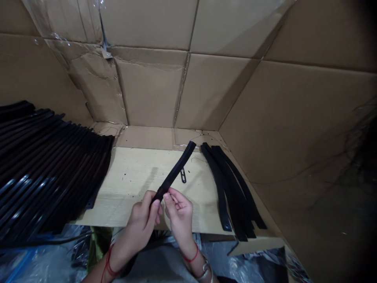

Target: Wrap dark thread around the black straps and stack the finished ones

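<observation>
A long, slightly curved black strip [176, 168] slants up and away from me over the work surface. Its near end is wrapped by the fingers of my left hand [140, 221]. My right hand [180, 215] is closed in a pinch at the strip's right edge, close to the left thumb. The fingertips hide what exactly is between them. Partly behind the strip, a small black slotted piece [183, 177] lies on the pale tabletop [126, 188].
Many similar black strips lie in a broad, overlapping row [59, 169] on the left. Several more strips [232, 188] fan out on the right. Cardboard walls [153, 86] enclose the back and sides. Clear plastic bags [50, 263] sit below the front edge.
</observation>
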`<state>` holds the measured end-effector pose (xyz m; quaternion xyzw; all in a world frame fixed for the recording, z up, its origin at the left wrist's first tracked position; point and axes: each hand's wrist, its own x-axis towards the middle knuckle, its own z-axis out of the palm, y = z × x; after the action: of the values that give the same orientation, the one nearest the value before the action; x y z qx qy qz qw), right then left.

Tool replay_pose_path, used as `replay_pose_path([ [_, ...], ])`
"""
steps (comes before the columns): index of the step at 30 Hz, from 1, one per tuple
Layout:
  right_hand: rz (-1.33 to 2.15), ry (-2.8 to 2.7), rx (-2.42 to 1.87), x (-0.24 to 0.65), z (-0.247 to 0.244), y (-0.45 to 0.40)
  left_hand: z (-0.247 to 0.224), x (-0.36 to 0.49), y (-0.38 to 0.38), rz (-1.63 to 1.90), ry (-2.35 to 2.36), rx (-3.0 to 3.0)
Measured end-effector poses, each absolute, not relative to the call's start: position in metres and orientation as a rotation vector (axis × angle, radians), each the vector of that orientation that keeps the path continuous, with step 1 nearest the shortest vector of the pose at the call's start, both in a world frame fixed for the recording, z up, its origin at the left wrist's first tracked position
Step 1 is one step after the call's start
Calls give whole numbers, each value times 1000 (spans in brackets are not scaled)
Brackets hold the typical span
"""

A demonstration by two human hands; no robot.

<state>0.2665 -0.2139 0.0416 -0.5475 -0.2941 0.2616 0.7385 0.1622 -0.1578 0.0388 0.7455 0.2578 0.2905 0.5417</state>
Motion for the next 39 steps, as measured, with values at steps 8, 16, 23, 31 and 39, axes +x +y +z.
replay_pose_path([
  [8,778,-683,-1024,272,33,-211,39,168,-144,537,319,1173],
  [16,913,-795,-985,287,44,-208,17,180,-127,307,205,984],
  [23,667,-793,-1160,277,63,-212,41,178,-140,461,446,1290],
  [31,727,-865,-1143,276,56,-217,30,173,-140,372,351,951],
  [39,574,-923,-1183,273,48,-220,21,179,-138,37,23,612],
])
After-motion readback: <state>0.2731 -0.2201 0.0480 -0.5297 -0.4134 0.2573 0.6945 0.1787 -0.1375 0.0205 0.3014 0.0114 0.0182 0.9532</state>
